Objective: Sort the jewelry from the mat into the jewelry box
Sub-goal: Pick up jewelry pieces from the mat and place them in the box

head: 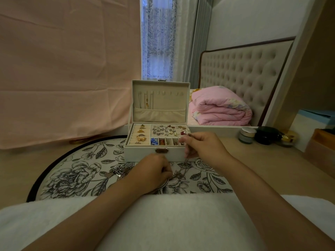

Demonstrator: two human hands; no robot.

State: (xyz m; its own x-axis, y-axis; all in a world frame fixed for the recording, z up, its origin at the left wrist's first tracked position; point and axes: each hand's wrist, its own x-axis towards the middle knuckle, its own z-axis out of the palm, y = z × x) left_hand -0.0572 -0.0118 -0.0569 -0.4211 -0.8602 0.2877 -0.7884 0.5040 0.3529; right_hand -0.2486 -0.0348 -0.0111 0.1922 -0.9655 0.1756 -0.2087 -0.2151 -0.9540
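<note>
– How many pieces lie on the mat (81, 175)?
– One tangled silver heap (120, 172) beside the left hand (152, 171); I can't count its pieces. And one chain (186, 160), strung between two hands.
– Both gripping?
– The right hand (204, 147) pinches its top before the one open jewelry box (141, 154). The left pinches the lower end on the mat.
– Else?
– One gold necklace (147, 103) in the lid, and three jars (266, 137) on the surface.

No text, label, brand or number can be read: the jewelry box (145, 152) and the jars (246, 135) at the far right show no legible writing.
</note>
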